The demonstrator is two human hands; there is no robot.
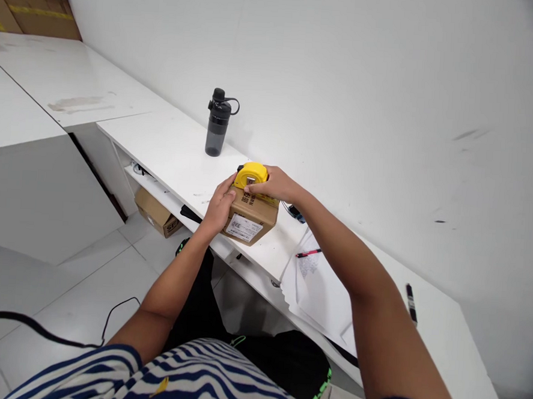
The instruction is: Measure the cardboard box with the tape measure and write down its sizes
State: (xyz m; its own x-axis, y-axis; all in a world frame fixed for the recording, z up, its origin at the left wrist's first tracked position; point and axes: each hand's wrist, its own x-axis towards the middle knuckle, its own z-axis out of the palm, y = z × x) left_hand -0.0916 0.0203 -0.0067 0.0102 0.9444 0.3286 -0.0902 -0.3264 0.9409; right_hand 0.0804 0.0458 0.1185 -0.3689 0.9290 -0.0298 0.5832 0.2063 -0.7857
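A small brown cardboard box (262, 216) with a white label on its near side stands on the white desk. On its top rests a yellow tape measure (253, 173), with my right hand (276, 183) wrapped round its right side. Against the box's left side lies my left hand (221, 204), its fingers reaching up to the top edge beside the tape measure. Whether any blade is drawn out of the tape measure I cannot make out.
A dark drinking bottle (217, 124) stands behind the box by the wall. To the right lie white papers (324, 293) with a red pen (308, 253) on them, and a black marker (410, 303). Another cardboard box (155, 212) sits below the desk.
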